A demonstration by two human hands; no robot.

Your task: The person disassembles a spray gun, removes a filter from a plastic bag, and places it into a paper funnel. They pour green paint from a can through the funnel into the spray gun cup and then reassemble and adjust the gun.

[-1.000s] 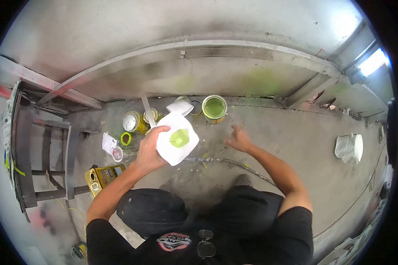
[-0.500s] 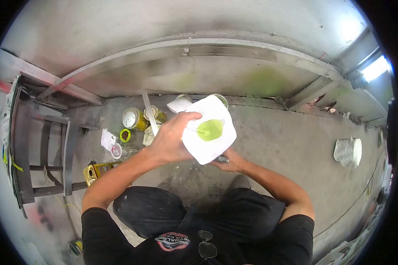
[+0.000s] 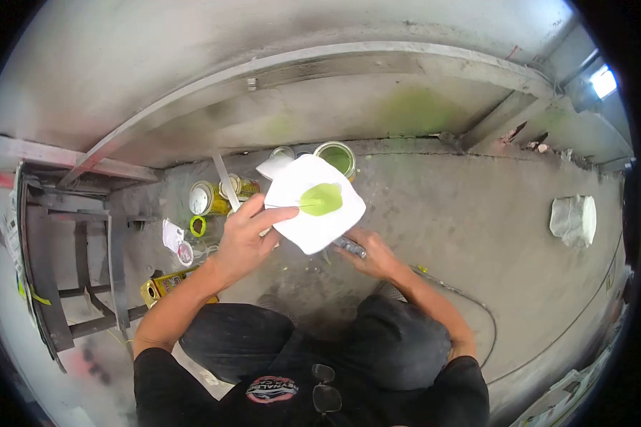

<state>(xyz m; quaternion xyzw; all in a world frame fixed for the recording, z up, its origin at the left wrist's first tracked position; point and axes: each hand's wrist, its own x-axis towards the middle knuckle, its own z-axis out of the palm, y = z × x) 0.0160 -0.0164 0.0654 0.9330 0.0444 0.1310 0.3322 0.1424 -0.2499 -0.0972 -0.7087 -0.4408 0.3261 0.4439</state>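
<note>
A white sheet-like paper cone [image 3: 285, 229], roughly four-sided at the rim, is tilted towards me with light green paint [image 3: 322, 200] pooled in its middle. My left hand [image 3: 248, 233] grips its left edge, one finger laid over the inside surface. A thin dark line runs from that edge to the paint. Below the cone's lower right side, my right hand [image 3: 374, 255] is closed around the grey metal handle of what looks like a spray gun [image 3: 350, 247]. The cone overlaps the rest of the gun and hides it.
Behind the cone stands an opened can of green paint [image 3: 336, 158]. More paint cans [image 3: 205, 198] and a yellow rectangular tin [image 3: 162, 288] are at left, near a dark metal frame [image 3: 114, 263]. A hose [image 3: 477, 302] curves over the floor; a wrapped white bucket [image 3: 582, 220] is far right.
The cone and both hands have shifted left and slightly down in view. My left fingers have moved further over its edge. The green paint can and the hose now show.
</note>
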